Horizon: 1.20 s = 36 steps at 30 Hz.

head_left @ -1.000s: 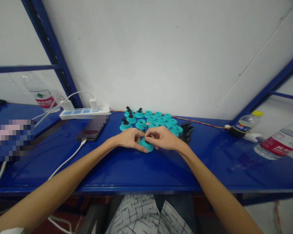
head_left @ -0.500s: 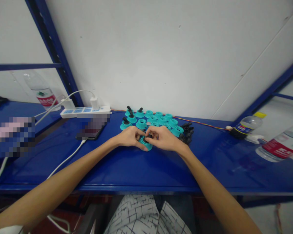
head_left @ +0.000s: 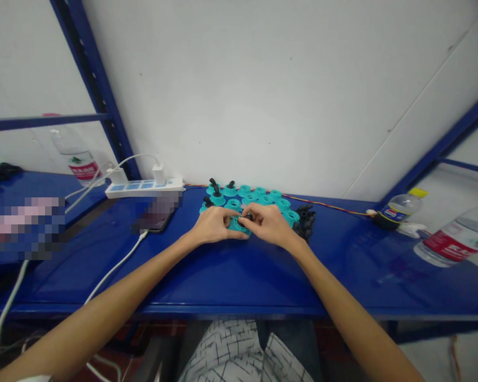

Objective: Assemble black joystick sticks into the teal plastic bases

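Observation:
My left hand (head_left: 215,225) grips the rim of a teal round part (head_left: 239,225) low over the blue table. From the right, my right hand (head_left: 266,223) pinches a small black piece (head_left: 248,217) at the middle of that teal part. Behind my hands stand several other teal parts (head_left: 263,197) in rows. A few at the left carry upright black pieces (head_left: 214,185). Beside my right hand lies a pile of loose black pieces (head_left: 306,220). My fingers cover part of the held items.
On the blue table (head_left: 223,281), a phone (head_left: 159,212) with a white cable lies left, below a white power strip (head_left: 143,185). A cola bottle (head_left: 396,211) and a large water bottle (head_left: 454,239) stand right. Another water bottle (head_left: 82,162) is at the left.
The view has shifted slightly. My hands still hold the teal part together, its face now turned a little differently, and my right fingers have shifted slightly on the black piece.

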Each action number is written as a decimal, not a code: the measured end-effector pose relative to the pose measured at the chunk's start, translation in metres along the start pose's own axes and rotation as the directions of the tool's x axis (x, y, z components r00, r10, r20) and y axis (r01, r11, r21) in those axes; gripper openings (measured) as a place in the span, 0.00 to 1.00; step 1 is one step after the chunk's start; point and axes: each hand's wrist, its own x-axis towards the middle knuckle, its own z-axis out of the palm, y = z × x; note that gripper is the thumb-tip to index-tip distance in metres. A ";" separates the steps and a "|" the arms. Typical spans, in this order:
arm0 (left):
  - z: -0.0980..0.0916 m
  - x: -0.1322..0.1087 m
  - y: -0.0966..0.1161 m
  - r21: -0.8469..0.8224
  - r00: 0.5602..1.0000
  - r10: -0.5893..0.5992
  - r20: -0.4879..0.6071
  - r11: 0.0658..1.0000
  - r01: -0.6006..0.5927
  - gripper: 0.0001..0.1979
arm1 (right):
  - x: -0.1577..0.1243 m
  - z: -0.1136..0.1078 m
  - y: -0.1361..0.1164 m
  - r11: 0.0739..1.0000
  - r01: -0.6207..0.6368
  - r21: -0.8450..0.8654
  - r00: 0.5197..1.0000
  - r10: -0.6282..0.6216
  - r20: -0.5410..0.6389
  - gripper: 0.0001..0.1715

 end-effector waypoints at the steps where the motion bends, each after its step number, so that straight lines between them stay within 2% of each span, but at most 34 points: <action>1: -0.003 0.001 -0.001 -0.035 1.000 0.009 -0.022 0.999 -0.009 0.31 | 0.001 -0.004 0.002 1.000 -0.027 0.014 0.999 0.027 -0.035 0.08; 3: -0.010 0.003 -0.005 -0.100 0.997 0.018 -0.079 0.995 -0.025 0.35 | 0.004 -0.013 0.007 0.995 -0.090 0.036 0.987 0.094 -0.129 0.11; 5: -0.016 0.005 -0.012 -0.097 0.987 0.005 -0.161 0.995 -0.021 0.34 | 0.011 -0.019 0.015 0.987 -0.150 0.063 0.960 0.160 -0.231 0.13; 8: -0.022 0.006 -0.021 0.102 0.955 0.000 -0.296 0.994 0.032 0.27 | 0.033 -0.020 0.031 0.972 -0.231 0.041 0.919 0.232 -0.320 0.14; 10: -0.024 0.006 -0.025 0.258 0.940 0.047 -0.337 0.965 0.044 0.24 | 0.052 -0.014 0.043 0.965 -0.263 -0.008 0.914 0.247 -0.321 0.14; 12: -0.027 0.005 -0.025 0.343 0.931 0.053 -0.362 0.936 0.080 0.21 | 0.072 -0.002 0.052 0.963 -0.265 -0.054 0.921 0.236 -0.311 0.12; 17: -0.039 0.006 -0.026 0.362 0.881 -0.132 -0.453 0.876 0.318 0.20 | 0.102 0.032 0.064 0.928 -0.305 -0.215 0.947 0.271 -0.174 0.11; 19: -0.043 0.007 -0.028 0.360 0.871 -0.188 -0.454 0.855 0.372 0.19 | 0.105 0.042 0.066 0.905 -0.320 -0.280 0.947 0.299 -0.116 0.12; 21: -0.045 0.008 -0.030 0.375 0.879 -0.215 -0.426 0.842 0.387 0.19 | 0.104 0.048 0.066 0.885 -0.334 -0.324 0.941 0.332 -0.063 0.14; 29: -0.039 0.009 -0.025 0.426 0.914 -0.198 -0.355 0.836 0.346 0.19 | 0.104 0.046 0.062 0.882 -0.313 -0.351 0.937 0.348 0.038 0.15; 33: -0.035 0.008 -0.025 0.440 0.926 -0.177 -0.335 0.839 0.320 0.19 | 0.102 0.050 0.065 0.868 -0.333 -0.369 0.930 0.368 0.026 0.18; 36: -0.032 0.008 -0.025 0.435 0.936 -0.117 -0.332 0.862 0.261 0.18 | 0.100 0.049 0.065 0.866 -0.355 -0.353 0.926 0.377 -0.005 0.22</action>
